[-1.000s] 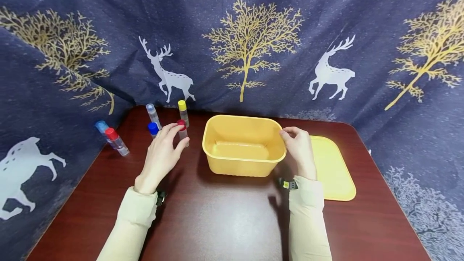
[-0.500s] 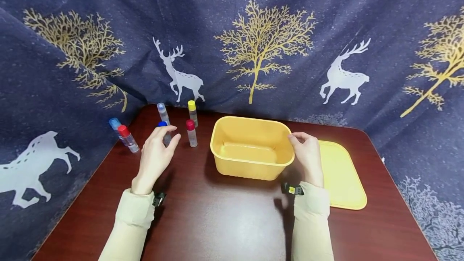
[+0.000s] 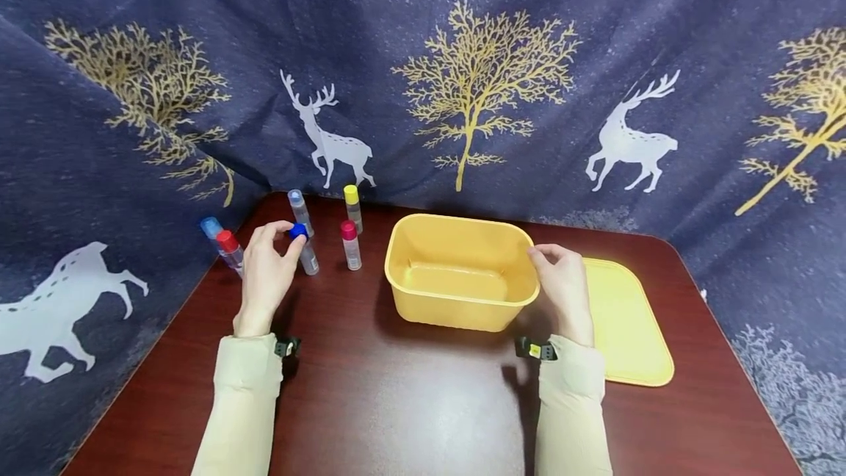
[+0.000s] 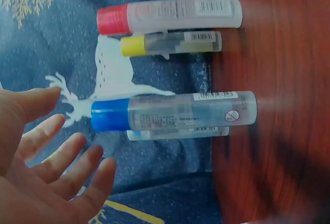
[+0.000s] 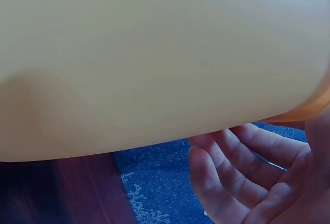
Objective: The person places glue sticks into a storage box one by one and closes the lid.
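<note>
In the head view my left hand (image 3: pixel 264 274) is beside a slim clear bottle with a blue cap (image 3: pixel 308 259), thumb and forefinger spread near the cap. The left wrist view shows a gap between the fingers and this blue-capped bottle (image 4: pixel 191 112), which stands upright on the table. My right hand (image 3: pixel 563 281) pinches the right rim of a yellow plastic box (image 3: pixel 449 309). Close up in the right wrist view, the box's wall (image 5: pixel 154 69) fills most of the picture, with the right hand's fingers (image 5: pixel 206 175) curled under its edge.
Near the left hand stand a dark-red-capped bottle (image 3: pixel 352 252), a yellow-capped one (image 3: pixel 354 213) and a pale-blue-capped one (image 3: pixel 299 208). Farther left are a red-capped bottle (image 3: pixel 228 242) and a light-blue-capped one (image 3: pixel 211 228). A flat yellow lid (image 3: pixel 628 322) lies right of the box.
My left hand has moved left, from the dark-red-capped bottle to the blue-capped one. The right hand stays at the box's rim. The head view has shifted slightly.
</note>
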